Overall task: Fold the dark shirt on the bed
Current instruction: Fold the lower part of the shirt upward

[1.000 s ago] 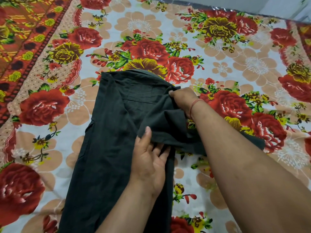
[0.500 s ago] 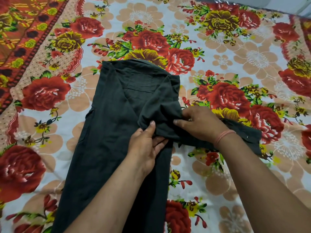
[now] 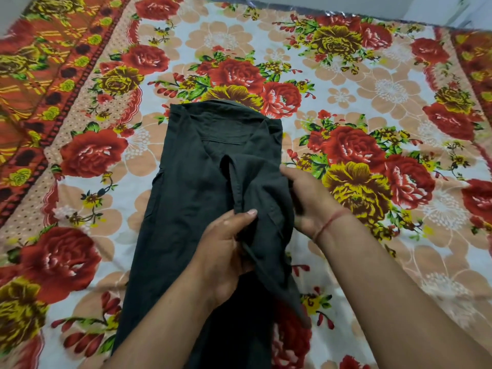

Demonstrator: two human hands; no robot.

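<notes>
The dark shirt [image 3: 191,198] lies lengthwise on the bed, collar end away from me, as a long narrow strip. Its right sleeve is folded in over the body and hangs down along the right side. My left hand [image 3: 226,251] pinches the sleeve cloth near the middle of the shirt, thumb on top. My right hand [image 3: 306,201], with a red thread at the wrist, grips the right edge of the folded sleeve. The hem end runs out of view at the bottom.
The bed is covered by a floral bedsheet [image 3: 372,107] with red and yellow roses on white and peach. An orange patterned border [image 3: 40,65] runs along the left. A pale wall [image 3: 439,9] shows at the top right corner.
The right sleeve, earlier stretched out to the right over the sheet, now lies folded onto the shirt body. My right hand moved from the shoulder down and inward; my left hand kept its hold.
</notes>
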